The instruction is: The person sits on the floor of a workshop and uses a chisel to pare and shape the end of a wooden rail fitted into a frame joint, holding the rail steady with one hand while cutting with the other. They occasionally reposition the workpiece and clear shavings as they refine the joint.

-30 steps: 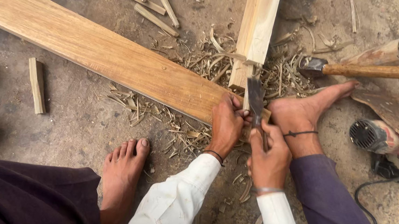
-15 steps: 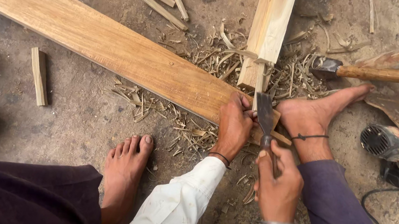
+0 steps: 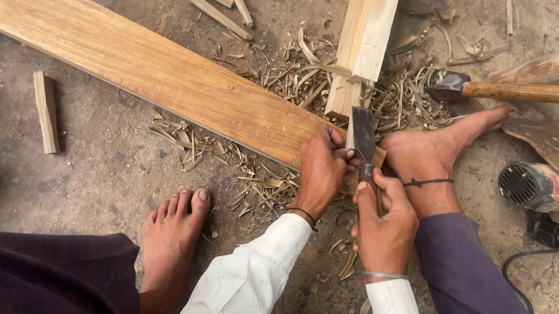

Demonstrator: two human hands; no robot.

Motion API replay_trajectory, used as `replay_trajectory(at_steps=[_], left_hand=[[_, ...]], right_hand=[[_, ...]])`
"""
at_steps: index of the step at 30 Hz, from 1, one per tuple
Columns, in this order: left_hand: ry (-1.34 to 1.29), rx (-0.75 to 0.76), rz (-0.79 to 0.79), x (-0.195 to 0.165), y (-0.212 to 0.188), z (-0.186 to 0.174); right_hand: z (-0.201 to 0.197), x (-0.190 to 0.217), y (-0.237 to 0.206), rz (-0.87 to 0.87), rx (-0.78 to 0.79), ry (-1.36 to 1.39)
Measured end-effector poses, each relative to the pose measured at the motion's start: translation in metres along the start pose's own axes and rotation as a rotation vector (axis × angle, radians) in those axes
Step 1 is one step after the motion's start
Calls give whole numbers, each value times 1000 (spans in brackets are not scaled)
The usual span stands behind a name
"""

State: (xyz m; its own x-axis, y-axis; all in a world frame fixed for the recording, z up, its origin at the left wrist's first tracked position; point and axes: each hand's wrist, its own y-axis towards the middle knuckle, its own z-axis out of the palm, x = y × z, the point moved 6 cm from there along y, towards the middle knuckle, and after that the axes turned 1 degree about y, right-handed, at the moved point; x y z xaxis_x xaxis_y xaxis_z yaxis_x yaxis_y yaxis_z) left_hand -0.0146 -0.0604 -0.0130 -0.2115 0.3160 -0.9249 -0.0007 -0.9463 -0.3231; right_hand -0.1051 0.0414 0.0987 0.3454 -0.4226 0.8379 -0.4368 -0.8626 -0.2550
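We've got our right hand [image 3: 383, 227] clamped round the flat steel chisel [image 3: 362, 135], left fingers [image 3: 334, 144] pinching the long pale wooden plank [image 3: 122, 52] just beside its blade; one slip could nick them.

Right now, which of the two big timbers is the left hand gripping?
The long plank lying crosswise: the left hand grips its end. The narrower upright timber runs away from it.
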Motion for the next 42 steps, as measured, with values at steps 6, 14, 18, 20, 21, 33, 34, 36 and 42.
replay_trajectory(at_steps=[6,14,18,20,21,33,34,36,42], left_hand=[[6,-17,36,-7,0,-2],[13,-27,49,-4,3,-2],[67,-22,41,-3,0,-1],[1,-26,64,-4,0,-1],[-6,-20,47,-3,-1,0],[115,-38,36,-1,-1,-3],[57,-32,25,0,0,-3],[26,-35,39,-1,1,-4],[147,-61,124,-1,4,-6]], right_hand=[[1,0,8,27,-38,-67],[8,-1,8,-28,-47,-48],[9,0,21,-171,-81,-3],[10,-2,20,-140,-55,10],[11,0,21,-151,-40,16],[23,13,42,-132,-52,29],[20,10,45,-114,-61,-6],[19,2,48,-59,-58,-70],[23,7,46,-105,-93,-44]])
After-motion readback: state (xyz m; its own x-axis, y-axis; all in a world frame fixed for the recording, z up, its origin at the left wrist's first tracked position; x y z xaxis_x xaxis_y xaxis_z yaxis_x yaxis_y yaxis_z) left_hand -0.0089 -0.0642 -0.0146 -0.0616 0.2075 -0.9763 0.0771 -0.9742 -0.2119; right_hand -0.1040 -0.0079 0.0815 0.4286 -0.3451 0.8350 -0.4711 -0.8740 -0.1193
